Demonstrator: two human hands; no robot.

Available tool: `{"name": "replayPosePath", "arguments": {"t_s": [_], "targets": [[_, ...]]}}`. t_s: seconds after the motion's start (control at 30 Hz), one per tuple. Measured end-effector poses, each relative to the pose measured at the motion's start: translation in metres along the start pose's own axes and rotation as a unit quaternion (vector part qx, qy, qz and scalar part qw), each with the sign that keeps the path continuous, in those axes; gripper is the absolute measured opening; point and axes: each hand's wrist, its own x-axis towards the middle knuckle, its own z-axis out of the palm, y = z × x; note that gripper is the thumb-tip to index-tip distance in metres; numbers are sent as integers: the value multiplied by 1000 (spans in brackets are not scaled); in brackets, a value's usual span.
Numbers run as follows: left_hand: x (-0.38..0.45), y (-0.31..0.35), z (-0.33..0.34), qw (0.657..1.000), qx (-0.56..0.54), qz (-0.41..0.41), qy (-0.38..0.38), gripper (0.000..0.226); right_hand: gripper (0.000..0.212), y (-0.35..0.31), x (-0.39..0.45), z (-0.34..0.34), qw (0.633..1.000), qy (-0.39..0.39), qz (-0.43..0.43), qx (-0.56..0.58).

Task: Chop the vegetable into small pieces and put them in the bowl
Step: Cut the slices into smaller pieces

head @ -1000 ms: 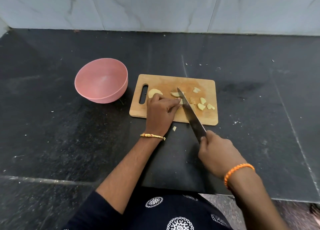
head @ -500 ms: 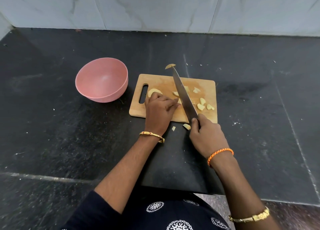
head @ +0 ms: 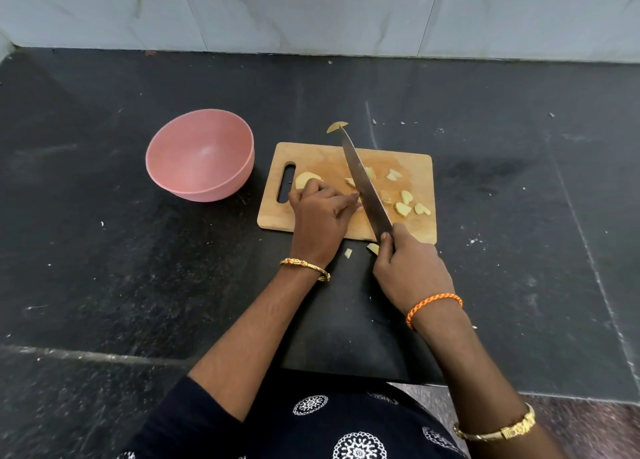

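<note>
**Knife across the board, one slice stuck to its tip**

Sleeve first, nearest of all: dark cloth with white round prints at the bottom edge, and two bare forearms reaching out from it over the black tabletop [head: 104, 251]. The right arm wears an orange thread band [head: 434, 306] and, further back, a gold bangle; the left wrist carries one gold bangle [head: 306, 266].

The right hand [head: 410, 268] is wrapped tight round the handle of the knife [head: 365, 185], its grip shut on it, the handle itself hidden. Just beside that hand, off the board, two small pieces [head: 373, 248] lie on the tabletop.

The left hand [head: 320, 219] sits on the near left part of the wooden cutting board [head: 311, 154], fingers curled down over the vegetable; whether they pinch it I cannot tell, since the hand covers it. One pale larger chunk [head: 304, 179] shows past the knuckles, by the board's handle slot.

The blade runs from the board's near edge up past its far edge. Right of it I count about six cut pieces [head: 403, 208] on the board, with two more against the blade. One thin slice [head: 336, 126] clings at the tip, beyond the board.

Left of the board, apart from it, stands one pink bowl [head: 159, 168], holding nothing I can see.
</note>
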Motion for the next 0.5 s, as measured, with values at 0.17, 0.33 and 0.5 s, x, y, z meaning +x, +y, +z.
{"name": "replayPosePath", "arguments": {"t_s": [0.17,0.33,0.5], "targets": [[0,1,-2,1000,16,19,-1,12,13,-10,-3,0,998,-24,15,-55],[1,3,-3,1000,15,-10,-4,12,7,-7,-11,3,994,-68,39,-71],[2,2,-6,1000,16,-16,-1,8,19,10,-31,-14,994,-86,48,-48]]}}
